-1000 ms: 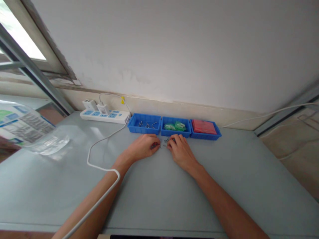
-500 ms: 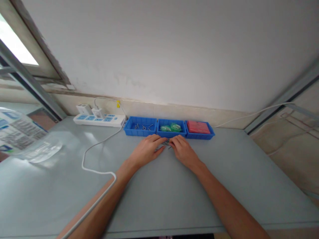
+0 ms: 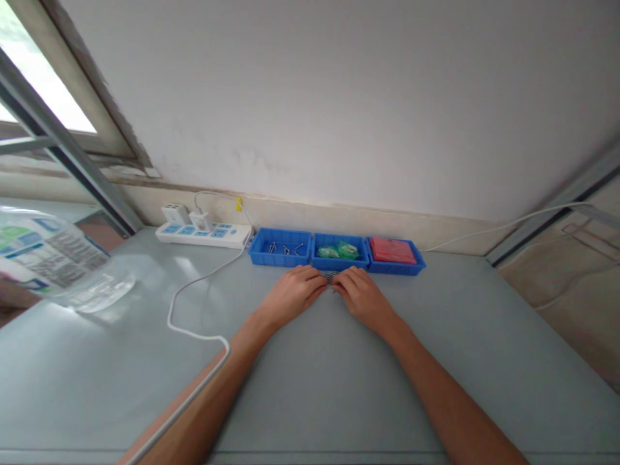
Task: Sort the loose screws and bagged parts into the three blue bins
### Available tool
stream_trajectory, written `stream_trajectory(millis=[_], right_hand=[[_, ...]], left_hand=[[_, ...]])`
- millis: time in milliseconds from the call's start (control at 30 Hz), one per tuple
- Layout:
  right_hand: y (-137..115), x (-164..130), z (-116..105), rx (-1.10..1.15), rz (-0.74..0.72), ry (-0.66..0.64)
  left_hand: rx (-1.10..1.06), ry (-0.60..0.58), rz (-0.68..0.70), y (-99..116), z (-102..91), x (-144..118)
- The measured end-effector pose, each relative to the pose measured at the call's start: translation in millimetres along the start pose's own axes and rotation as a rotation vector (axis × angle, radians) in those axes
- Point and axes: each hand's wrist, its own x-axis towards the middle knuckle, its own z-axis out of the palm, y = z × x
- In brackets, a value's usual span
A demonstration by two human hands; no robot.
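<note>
Between my two hands lies a small bundle of thin metal screws [image 3: 330, 278], close to the table surface and just in front of the middle blue bin [image 3: 340, 263]. My left hand [image 3: 299, 290] has its fingers bent round the bundle's left end. Around the right end close the fingers of my right hand [image 3: 359, 294]. Much of the bundle is hidden by the fingers. Several loose screws [image 3: 285, 249] lie in the left blue bin [image 3: 278, 259]. Green plastic packets [image 3: 346, 250] fill the middle bin.
Red flat packets [image 3: 392, 250] sit in the right blue bin [image 3: 397, 267]. A white power strip [image 3: 169, 237] with plugged-in adapters stands at the wall. Its white cable [image 3: 194, 332] runs over the grey table [image 3: 320, 387] across my left forearm. A clear plastic bottle [image 3: 97, 290] is at far left.
My left fingers have drawn in closer around the screws, and less of the bundle shows. The whole view has shifted slightly, so everything appears a little further right.
</note>
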Motion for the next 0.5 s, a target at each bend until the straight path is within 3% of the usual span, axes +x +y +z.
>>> stream_trajectory(millis=[133, 367, 500], right_hand=[[-3, -1, 0, -0.010, 0.094, 0.101], [-4, -2, 8, 0.029, 0.106, 0.128], [-3, -1, 9, 0.043, 0.111, 0.183]], left_hand=[[0.033, 0.100, -0.100, -10, -0.6, -4], [0.096, 0.469, -0.413, -51, -1.9, -3], [0.048, 0.487, -0.440, -57, -0.4, -3]])
